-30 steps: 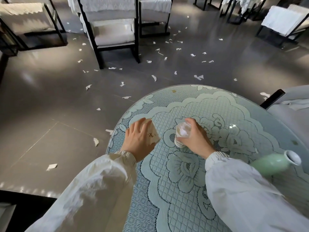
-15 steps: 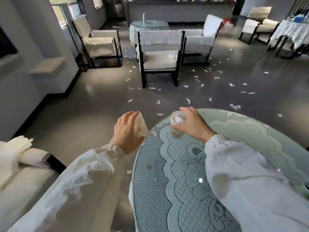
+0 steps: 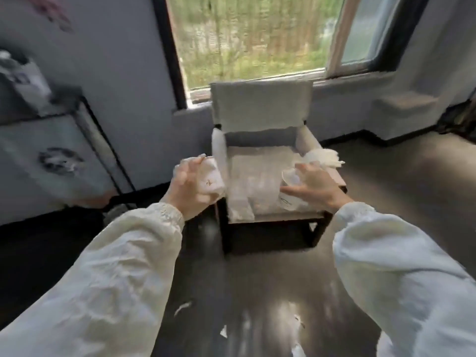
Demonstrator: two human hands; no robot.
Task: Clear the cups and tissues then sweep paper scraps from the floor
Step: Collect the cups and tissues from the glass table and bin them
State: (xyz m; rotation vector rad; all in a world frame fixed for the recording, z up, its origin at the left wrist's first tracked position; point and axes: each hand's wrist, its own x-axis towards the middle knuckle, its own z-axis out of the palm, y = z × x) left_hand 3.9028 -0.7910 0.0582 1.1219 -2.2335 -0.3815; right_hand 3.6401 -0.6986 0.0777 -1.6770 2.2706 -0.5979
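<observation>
Presently the left hand (image 3: 189, 193) gripped a cup (image 3: 211, 179), the right hand (image 3: 317, 187) a second cup (image 3: 289, 197). Scraps (image 3: 182, 307) lay unswept on the floor (image 3: 257, 276)

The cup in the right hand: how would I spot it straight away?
Find the pale armchair below the window. In front of its seat the right hand grips a whitish cup, tilted with its open mouth towards the camera. The left hand holds a cream cup with no opening showing.

The view swung from the desk to a chair (image 3: 260, 106) below a window (image 3: 252, 34). The left hand (image 3: 189, 189) carried the marked cup (image 3: 211, 177), and the right hand (image 3: 318, 188) the other cup (image 3: 290, 190), off the desk.
</observation>
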